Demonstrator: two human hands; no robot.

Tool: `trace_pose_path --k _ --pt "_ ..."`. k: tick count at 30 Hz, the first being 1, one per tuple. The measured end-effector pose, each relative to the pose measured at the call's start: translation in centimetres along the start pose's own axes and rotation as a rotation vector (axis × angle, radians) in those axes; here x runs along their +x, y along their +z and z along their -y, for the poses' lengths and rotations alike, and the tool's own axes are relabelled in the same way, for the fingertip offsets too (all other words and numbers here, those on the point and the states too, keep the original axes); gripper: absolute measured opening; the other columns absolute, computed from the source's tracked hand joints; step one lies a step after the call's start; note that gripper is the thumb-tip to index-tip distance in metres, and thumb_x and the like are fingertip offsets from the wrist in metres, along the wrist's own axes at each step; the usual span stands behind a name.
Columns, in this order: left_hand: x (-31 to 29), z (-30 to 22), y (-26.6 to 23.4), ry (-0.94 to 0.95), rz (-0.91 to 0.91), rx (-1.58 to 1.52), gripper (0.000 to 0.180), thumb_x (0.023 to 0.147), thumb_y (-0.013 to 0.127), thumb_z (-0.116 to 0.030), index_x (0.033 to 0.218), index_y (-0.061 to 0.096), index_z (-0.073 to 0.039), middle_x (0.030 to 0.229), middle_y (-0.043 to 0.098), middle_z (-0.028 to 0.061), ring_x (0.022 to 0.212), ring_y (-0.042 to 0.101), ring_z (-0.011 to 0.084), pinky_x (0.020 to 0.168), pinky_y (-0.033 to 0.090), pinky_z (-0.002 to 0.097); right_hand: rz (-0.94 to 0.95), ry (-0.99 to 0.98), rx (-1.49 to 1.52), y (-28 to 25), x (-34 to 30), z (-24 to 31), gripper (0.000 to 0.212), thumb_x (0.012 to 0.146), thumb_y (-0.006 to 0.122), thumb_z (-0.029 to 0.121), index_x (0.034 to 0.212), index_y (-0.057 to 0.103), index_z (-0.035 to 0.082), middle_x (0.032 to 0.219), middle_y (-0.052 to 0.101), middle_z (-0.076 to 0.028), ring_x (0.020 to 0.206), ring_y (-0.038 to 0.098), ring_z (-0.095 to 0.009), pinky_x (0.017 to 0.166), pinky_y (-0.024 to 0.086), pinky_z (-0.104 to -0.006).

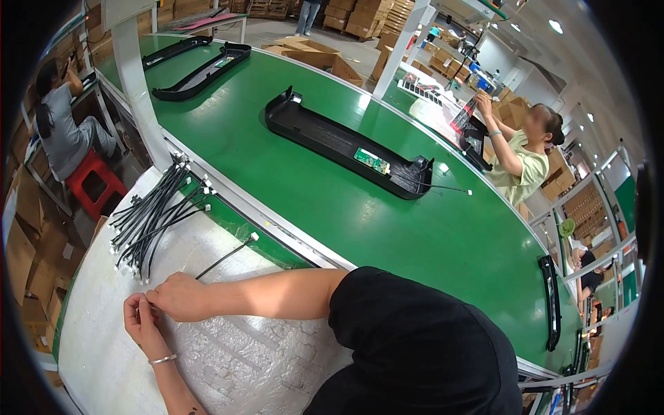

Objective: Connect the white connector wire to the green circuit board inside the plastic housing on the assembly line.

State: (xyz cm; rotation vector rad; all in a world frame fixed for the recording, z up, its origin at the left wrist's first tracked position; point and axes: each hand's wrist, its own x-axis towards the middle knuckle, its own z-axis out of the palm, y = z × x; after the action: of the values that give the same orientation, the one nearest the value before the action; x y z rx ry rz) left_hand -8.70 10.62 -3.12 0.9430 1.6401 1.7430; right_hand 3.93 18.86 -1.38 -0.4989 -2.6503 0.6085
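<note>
Left hand: [143, 321] bracelet at the wrist; thumb and fingers bent inward, tips meeting those of the other hand; whether it grips anything, cannot tell, the gap is too small and shaded.
Right hand: [177, 297] back uppermost, fingers curled and tips drawn into a pinch on the black cable [223, 259]; the exact grip point is hidden beneath the fingers.
Hands together: fingertips touching, above the left part of the white-covered worktop [235, 353], inward from its left edge.
Cable in hand: runs out past the right wrist toward the worktop's far edge; its white connector [254, 236] sits by the border of the white cover.
Cable bundle: [158, 221] many black leads with white plugs, loosely heaped at the worktop's far left corner, just beyond the hands and apart from them.
Green surface: [332, 228] long, past the metal rail [256, 214] along the worktop's far edge.
Nearest housing: [315, 130] black, shallow, open side up, mid-width on the green surface; holds a green circuit board [372, 160]; a thin lead extends beyond its right end.
Co-worker: person in a pale yellow-green top [522, 166], across the green surface, both arms raised.
</note>
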Motion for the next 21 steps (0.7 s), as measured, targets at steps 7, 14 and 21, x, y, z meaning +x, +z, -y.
trace_pose_path --k 7,14,21 --pt "-0.05 0.21 -0.02 -0.007 -0.005 -0.023 0.009 0.092 0.057 -0.015 0.091 0.058 -0.006 0.075 0.053 -0.0039 0.06 0.042 0.0027 0.052 0.033 0.0172 0.002 -0.01 0.005 0.05 -0.01 -0.08 0.015 0.077 0.057 0.011 0.089 0.053 0.003 0.076 0.065 -0.013 0.072 0.064 -0.033 0.068 0.048 -0.0439" --pt "-0.04 0.02 0.04 -0.014 -0.006 -0.021 0.009 0.093 0.056 -0.015 0.091 0.058 -0.006 0.075 0.053 -0.0038 0.06 0.042 0.0026 0.052 0.033 0.0172 -0.002 -0.01 0.002 0.19 -0.01 -0.19 0.015 0.077 0.057 0.011 0.089 0.053 0.003 0.077 0.065 -0.013 0.073 0.065 -0.032 0.067 0.049 -0.0435" --pt "0.06 0.28 -0.11 -0.017 0.004 -0.034 0.009 0.092 0.056 -0.015 0.091 0.058 -0.007 0.075 0.053 -0.0044 0.06 0.042 0.0024 0.052 0.033 0.017 0.007 -0.013 -0.007 0.02 0.0 -0.19 0.014 0.077 0.057 0.011 0.088 0.054 0.004 0.08 0.066 -0.012 0.075 0.065 -0.032 0.067 0.049 -0.0431"
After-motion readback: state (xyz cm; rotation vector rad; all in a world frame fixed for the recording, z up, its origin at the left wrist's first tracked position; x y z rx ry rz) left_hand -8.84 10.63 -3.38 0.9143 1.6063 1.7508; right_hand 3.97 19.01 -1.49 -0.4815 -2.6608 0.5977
